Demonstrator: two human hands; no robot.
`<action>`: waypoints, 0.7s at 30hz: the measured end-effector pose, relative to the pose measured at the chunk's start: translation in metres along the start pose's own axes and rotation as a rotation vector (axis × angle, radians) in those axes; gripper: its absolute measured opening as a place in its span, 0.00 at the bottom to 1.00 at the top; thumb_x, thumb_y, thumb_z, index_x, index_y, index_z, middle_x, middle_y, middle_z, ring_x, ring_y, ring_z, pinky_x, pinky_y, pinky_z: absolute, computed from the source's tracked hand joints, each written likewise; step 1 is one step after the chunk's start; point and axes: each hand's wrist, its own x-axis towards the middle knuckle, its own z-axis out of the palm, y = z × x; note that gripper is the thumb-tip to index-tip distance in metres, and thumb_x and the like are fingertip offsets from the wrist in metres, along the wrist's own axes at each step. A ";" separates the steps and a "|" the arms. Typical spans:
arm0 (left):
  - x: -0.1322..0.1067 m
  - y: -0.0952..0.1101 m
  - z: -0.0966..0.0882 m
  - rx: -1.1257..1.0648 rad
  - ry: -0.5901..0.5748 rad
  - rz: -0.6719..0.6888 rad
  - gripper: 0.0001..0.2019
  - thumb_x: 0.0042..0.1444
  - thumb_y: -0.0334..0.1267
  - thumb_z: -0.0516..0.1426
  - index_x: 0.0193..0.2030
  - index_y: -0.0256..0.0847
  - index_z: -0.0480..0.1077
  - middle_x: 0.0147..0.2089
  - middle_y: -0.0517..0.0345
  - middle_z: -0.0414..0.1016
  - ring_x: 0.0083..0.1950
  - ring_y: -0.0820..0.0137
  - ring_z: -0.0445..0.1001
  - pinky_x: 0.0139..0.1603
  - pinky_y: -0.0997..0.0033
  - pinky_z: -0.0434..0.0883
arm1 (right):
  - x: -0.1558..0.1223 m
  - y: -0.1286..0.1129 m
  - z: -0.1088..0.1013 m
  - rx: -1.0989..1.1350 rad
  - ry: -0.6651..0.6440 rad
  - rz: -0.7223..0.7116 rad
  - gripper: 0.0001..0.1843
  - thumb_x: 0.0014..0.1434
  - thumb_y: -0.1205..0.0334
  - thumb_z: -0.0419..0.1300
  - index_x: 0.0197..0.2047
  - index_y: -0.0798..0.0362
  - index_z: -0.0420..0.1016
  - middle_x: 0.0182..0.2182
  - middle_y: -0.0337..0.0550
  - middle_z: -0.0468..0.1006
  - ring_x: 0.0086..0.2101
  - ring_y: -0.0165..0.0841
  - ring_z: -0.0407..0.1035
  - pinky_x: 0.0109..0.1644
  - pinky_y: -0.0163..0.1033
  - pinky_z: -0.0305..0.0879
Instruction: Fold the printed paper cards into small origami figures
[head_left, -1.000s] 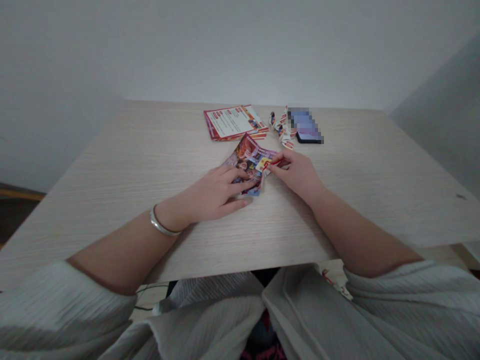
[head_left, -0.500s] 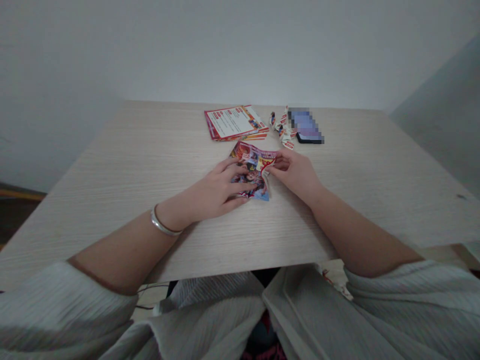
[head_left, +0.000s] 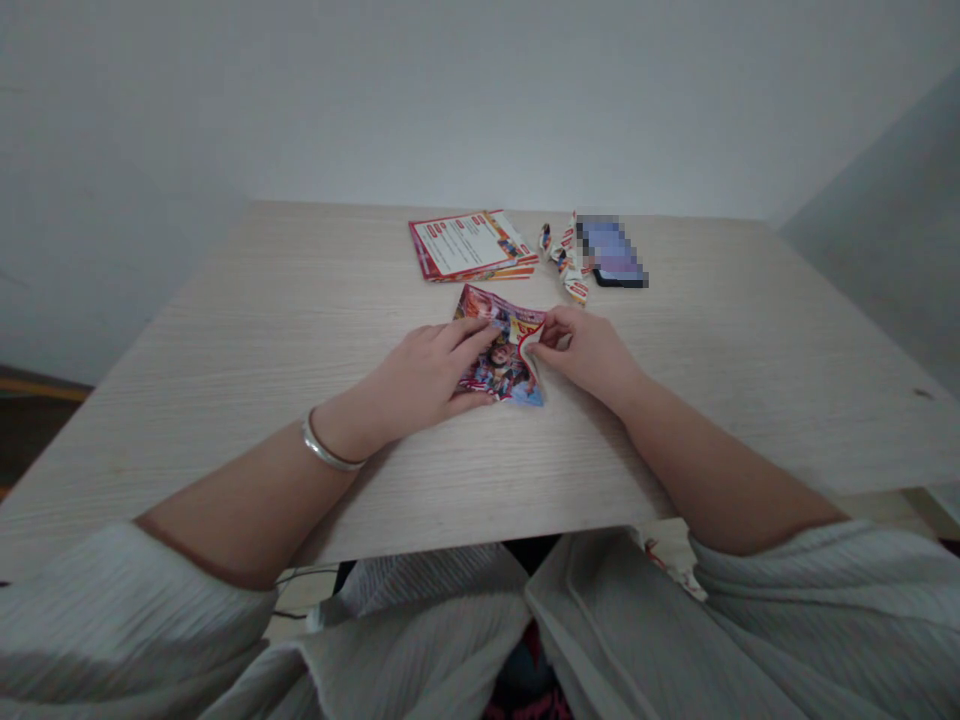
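Observation:
A colourful, creased printed sheet of paper (head_left: 499,365) lies on the table in front of me, its right edge curling up to show a pale underside. My left hand (head_left: 431,375) holds the sheet's left part, fingers over its top face and thumb along the near edge; some fingers are hidden. At the right edge, my right hand (head_left: 585,347) is closed in a pinch on the paper. A silver bangle (head_left: 330,447) circles my left wrist.
Beyond the sheet lies a stack of printed cards or sheets (head_left: 469,245) with red borders. Right of it are twisted, crumpled paper strips (head_left: 568,265) and a phone (head_left: 616,255). A pale wall (head_left: 480,110) rises behind the wood-grain table (head_left: 262,350).
The left fingers, spread across the sheet before, have drawn back left and closer together. The right hand has moved slightly left and down. The sheet has shifted a little.

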 end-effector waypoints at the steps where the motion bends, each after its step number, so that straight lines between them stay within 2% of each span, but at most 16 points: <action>1: 0.000 -0.001 0.001 -0.001 0.017 0.002 0.41 0.71 0.61 0.53 0.77 0.27 0.57 0.73 0.25 0.64 0.71 0.42 0.70 0.67 0.43 0.74 | 0.000 0.000 0.000 -0.019 0.006 -0.002 0.05 0.56 0.65 0.69 0.35 0.50 0.77 0.30 0.39 0.83 0.32 0.35 0.76 0.40 0.41 0.71; 6: -0.001 -0.004 0.005 -0.017 0.091 0.003 0.57 0.62 0.73 0.55 0.82 0.29 0.44 0.76 0.21 0.58 0.75 0.37 0.65 0.68 0.42 0.72 | 0.000 0.000 0.001 -0.039 0.002 -0.002 0.03 0.56 0.64 0.68 0.33 0.50 0.77 0.30 0.38 0.83 0.32 0.35 0.76 0.39 0.40 0.69; 10: 0.001 0.003 0.000 0.025 0.084 -0.040 0.68 0.50 0.83 0.54 0.82 0.29 0.45 0.78 0.19 0.55 0.72 0.34 0.67 0.63 0.40 0.73 | -0.002 -0.004 0.004 -0.065 -0.019 -0.026 0.06 0.57 0.62 0.69 0.31 0.49 0.76 0.28 0.38 0.82 0.30 0.34 0.74 0.36 0.39 0.66; 13: 0.002 0.008 -0.003 0.065 0.082 -0.060 0.67 0.51 0.83 0.53 0.82 0.28 0.46 0.77 0.20 0.58 0.72 0.34 0.67 0.62 0.41 0.73 | -0.002 -0.009 0.005 -0.108 -0.037 -0.046 0.07 0.59 0.60 0.70 0.31 0.49 0.77 0.29 0.39 0.83 0.30 0.34 0.74 0.37 0.39 0.66; 16: 0.002 0.010 -0.003 0.079 0.131 -0.045 0.64 0.54 0.81 0.53 0.82 0.29 0.46 0.77 0.23 0.59 0.73 0.36 0.66 0.66 0.41 0.69 | -0.002 -0.012 0.006 -0.140 -0.063 -0.052 0.06 0.61 0.57 0.70 0.34 0.49 0.80 0.31 0.40 0.84 0.31 0.35 0.75 0.39 0.41 0.67; 21: 0.002 0.009 -0.003 0.097 0.270 0.067 0.51 0.66 0.70 0.52 0.82 0.32 0.44 0.80 0.30 0.56 0.81 0.39 0.52 0.80 0.39 0.50 | -0.004 -0.014 0.006 -0.073 -0.089 -0.063 0.03 0.64 0.61 0.67 0.40 0.49 0.82 0.34 0.41 0.86 0.31 0.35 0.78 0.40 0.41 0.69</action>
